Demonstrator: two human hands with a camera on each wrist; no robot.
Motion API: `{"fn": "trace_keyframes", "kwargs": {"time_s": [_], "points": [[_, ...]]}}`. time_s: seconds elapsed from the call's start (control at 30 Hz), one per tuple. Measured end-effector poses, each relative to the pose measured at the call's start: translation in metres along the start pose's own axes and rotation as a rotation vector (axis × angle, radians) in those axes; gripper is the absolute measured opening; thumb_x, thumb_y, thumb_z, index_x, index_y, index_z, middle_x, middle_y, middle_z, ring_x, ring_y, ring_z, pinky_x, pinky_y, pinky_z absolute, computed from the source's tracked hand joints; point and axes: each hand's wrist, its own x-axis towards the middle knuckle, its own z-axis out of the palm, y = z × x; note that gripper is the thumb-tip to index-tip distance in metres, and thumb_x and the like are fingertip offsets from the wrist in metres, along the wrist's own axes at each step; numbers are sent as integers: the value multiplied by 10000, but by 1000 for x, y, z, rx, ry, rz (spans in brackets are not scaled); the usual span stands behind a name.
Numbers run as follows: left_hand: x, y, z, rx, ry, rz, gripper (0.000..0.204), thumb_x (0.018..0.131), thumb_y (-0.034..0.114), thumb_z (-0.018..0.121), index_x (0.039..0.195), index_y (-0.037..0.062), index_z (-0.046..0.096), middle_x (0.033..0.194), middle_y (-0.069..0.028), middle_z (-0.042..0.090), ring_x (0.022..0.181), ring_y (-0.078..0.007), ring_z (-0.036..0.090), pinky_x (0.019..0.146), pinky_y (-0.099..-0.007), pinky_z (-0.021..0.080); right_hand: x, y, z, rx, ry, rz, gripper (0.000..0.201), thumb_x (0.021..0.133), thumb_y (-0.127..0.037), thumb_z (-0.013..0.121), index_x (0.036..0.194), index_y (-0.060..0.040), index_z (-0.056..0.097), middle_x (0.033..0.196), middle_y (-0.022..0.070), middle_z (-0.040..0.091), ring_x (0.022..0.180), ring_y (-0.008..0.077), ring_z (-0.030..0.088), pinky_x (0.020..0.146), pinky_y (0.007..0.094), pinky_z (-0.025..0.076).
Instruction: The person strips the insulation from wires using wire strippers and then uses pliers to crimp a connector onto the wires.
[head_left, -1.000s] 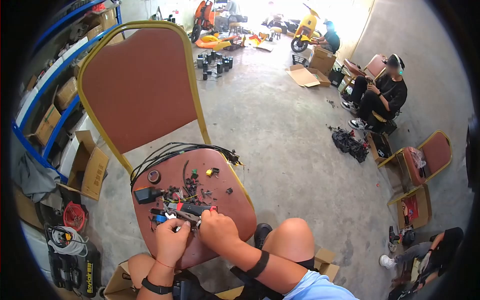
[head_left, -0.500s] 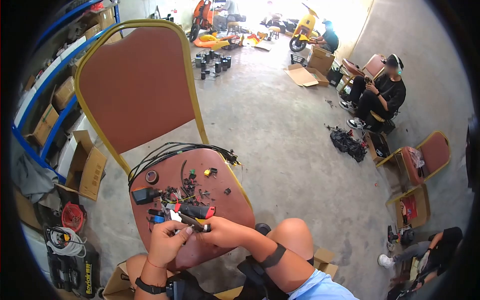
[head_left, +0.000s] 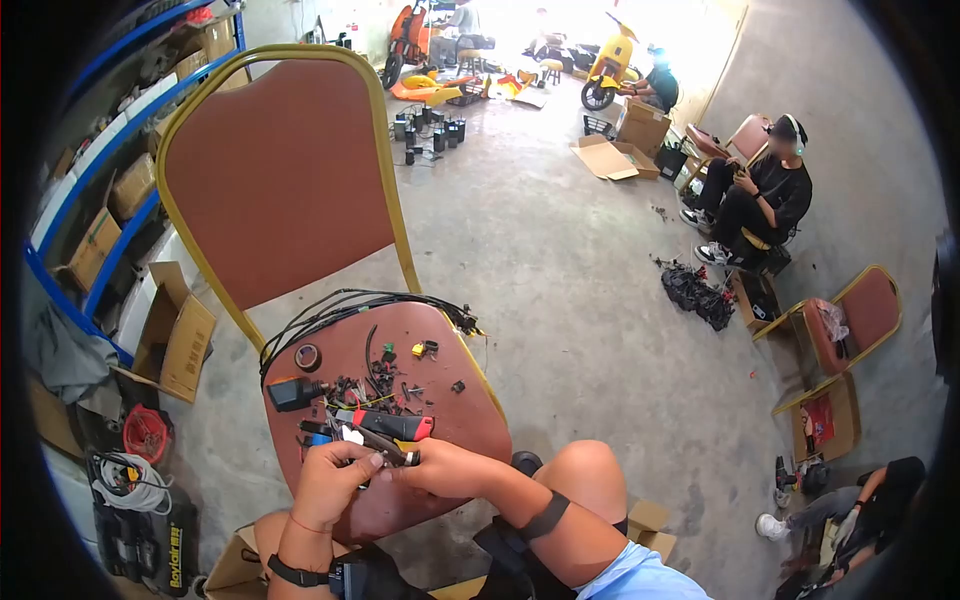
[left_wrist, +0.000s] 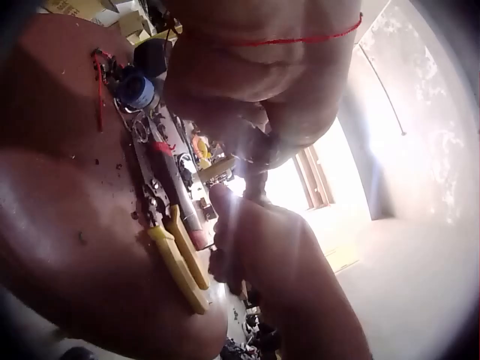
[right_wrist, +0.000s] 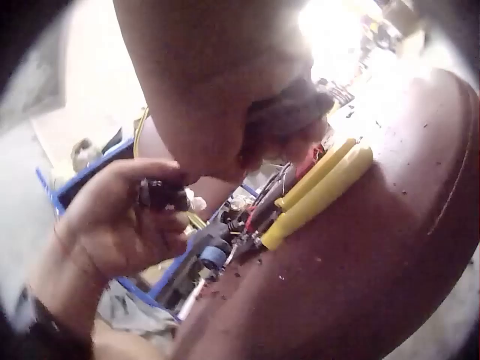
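Both hands meet low over the near part of a red chair seat (head_left: 465,405). My left hand (head_left: 328,482) pinches a small dark part (right_wrist: 163,195) between thumb and fingers; its kind cannot be told. My right hand (head_left: 440,468) holds a dark rod-shaped tool (head_left: 385,446) that points up toward the left, its fingertips close to the left thumb. Just beyond lies a red-and-black tool (head_left: 400,425). Yellow-handled pliers (left_wrist: 180,259) rest on the seat beside it, along with a blue roll (left_wrist: 136,91). The right fingers partly hide what they grip.
Loose black connectors and wire scraps (head_left: 385,385), a tape roll (head_left: 307,357) and a black box-shaped piece (head_left: 292,393) lie farther up the seat. Black cables (head_left: 345,300) curve along its back edge. A blue shelf (head_left: 110,250) stands left; a seated person (head_left: 765,190) is at right.
My right hand has turned and dropped slightly from over the red-and-black tool, exposing the dark rod-shaped tool's end. My left hand stays nearly in place, still pinching. Little differs over the last half second.
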Motion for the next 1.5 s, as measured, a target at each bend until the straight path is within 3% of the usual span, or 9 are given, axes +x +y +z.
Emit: {"fn": "trace_keyframes", "kwargs": {"time_s": [0.1,0.3,0.43,0.73,0.83,1.03,1.23,1.33,1.5], "points": [[0,-2,-5,17,-39,-6,135,926,103,765,865,-17,752,788,-42,718,706,-94,621,648,-258,484,-7,-10,0,223,-100,71,435,989,-396,684,816,0,634,645,62,607,578,182,630,552,358,487],[5,-15,3,341,196,32,143,910,100,747,841,-24,763,748,-30,712,684,-71,610,616,-253,471,21,24,42,-881,733,-171,226,921,-252,660,882,-32,629,759,169,702,655,330,732,581,466,570],[5,-20,7,501,268,185,148,900,97,743,819,-26,761,720,-36,710,674,-63,609,613,-254,472,22,22,46,-974,799,-106,202,900,-224,652,886,-24,622,807,202,722,715,375,742,607,481,586],[0,2,-6,-71,-43,-39,93,921,65,750,929,-28,751,848,-39,721,756,-84,623,692,-251,490,-11,-9,4,238,-128,111,462,1001,-418,664,815,4,636,681,78,578,571,171,600,532,397,482],[1,1,-9,-51,-48,-32,91,920,66,751,913,-25,750,837,-38,718,743,-75,610,683,-245,481,-7,-5,7,357,-165,157,464,998,-418,660,820,11,644,686,120,622,591,211,658,535,407,494],[-3,-11,9,159,201,54,119,913,86,751,870,-25,750,794,-34,717,712,-67,599,639,-250,468,-2,2,41,-860,656,-127,246,919,-272,685,862,-43,617,795,156,697,715,330,742,582,457,563],[-6,-11,28,344,414,272,148,911,102,752,869,-41,745,774,-35,718,672,-57,577,608,-255,461,12,4,42,-1052,896,-215,172,861,-214,675,868,-62,593,822,169,700,792,355,739,699,445,580],[-12,1,30,406,399,283,140,923,91,752,885,-43,743,793,-42,732,682,-65,601,618,-249,472,6,-3,40,-911,904,-337,220,885,-228,680,829,-35,589,767,161,669,760,361,703,682,434,562],[-7,16,10,55,59,144,122,938,83,757,904,-33,742,827,-59,748,734,-73,632,664,-236,491,-14,-12,19,-243,273,-195,425,1002,-400,655,836,-9,630,667,80,611,658,243,655,634,422,530]]}}
